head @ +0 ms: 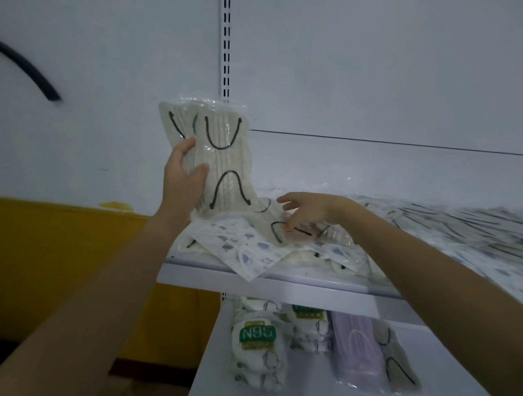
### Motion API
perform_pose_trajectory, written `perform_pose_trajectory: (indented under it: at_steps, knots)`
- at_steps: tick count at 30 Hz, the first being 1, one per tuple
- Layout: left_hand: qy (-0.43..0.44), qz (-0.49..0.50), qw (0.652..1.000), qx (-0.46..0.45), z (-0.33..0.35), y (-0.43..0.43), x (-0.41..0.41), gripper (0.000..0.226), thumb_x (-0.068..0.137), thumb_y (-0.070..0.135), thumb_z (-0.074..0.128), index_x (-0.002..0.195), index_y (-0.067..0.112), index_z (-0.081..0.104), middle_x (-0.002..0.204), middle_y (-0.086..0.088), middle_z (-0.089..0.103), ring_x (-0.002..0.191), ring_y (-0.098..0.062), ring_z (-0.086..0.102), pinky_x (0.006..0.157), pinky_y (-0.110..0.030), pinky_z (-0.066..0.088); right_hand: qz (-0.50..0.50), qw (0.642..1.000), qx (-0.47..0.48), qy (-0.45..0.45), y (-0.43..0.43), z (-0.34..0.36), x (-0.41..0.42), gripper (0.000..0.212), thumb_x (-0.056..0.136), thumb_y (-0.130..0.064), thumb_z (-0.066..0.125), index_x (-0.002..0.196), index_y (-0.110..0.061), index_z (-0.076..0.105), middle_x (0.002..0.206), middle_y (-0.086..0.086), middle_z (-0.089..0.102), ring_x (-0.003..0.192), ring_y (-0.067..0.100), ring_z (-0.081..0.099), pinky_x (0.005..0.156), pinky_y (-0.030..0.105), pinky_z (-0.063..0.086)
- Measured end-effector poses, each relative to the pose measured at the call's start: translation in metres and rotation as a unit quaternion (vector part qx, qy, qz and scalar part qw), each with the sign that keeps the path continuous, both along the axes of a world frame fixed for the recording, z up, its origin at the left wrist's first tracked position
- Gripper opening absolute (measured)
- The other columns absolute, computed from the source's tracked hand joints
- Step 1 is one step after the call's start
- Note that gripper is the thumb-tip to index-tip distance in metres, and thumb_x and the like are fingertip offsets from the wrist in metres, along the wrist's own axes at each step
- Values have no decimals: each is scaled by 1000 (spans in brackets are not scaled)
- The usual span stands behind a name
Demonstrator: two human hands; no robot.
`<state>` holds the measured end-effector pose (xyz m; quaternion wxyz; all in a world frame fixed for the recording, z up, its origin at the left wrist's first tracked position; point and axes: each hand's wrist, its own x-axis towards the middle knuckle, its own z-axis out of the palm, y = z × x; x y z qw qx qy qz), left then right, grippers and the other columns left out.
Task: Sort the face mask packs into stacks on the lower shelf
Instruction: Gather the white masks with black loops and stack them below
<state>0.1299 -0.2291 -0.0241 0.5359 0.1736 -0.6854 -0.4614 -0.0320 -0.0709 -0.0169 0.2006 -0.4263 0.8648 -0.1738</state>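
Note:
My left hand (184,174) grips several beige mask packs with black ear loops (223,152), held upright above the upper shelf (279,286). My right hand (307,211) reaches over a loose pile on that shelf, fingertips touching another beige pack (278,222) that lies on white packs with a blue print (236,245). On the lower shelf (303,393) lie stacks side by side: white N95 packs (257,344), more printed white packs (309,329), a purple pack (356,353) and a beige pack (396,368).
More mask packs (466,231) spread across the upper shelf to the right. A slotted shelf upright (226,42) runs up the white back wall. A yellow surface (51,261) lies to the left, and a black cable (26,67) hangs at far left.

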Motion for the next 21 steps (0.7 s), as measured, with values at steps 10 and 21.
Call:
perform_pose_trajectory:
  at_steps: [10, 21]
  knots:
    - [-15, 22, 1000, -7, -10, 1, 25, 53, 91, -2, 47, 140, 15, 37, 141, 2, 40, 126, -7, 37, 99, -10, 30, -53, 988, -132, 66, -5, -12, 16, 58, 85, -12, 63, 138, -22, 41, 133, 11, 46, 102, 23, 49, 86, 27, 43]
    - [-46, 2, 999, -22, -13, 18, 24, 43, 92, 5, 37, 131, 18, 47, 128, -20, 52, 117, -46, 48, 101, -60, 38, -92, 849, -512, -93, 59, 21, 55, 39, 87, 8, 46, 113, -18, 60, 78, -5, 55, 41, -3, 48, 43, 11, 37]
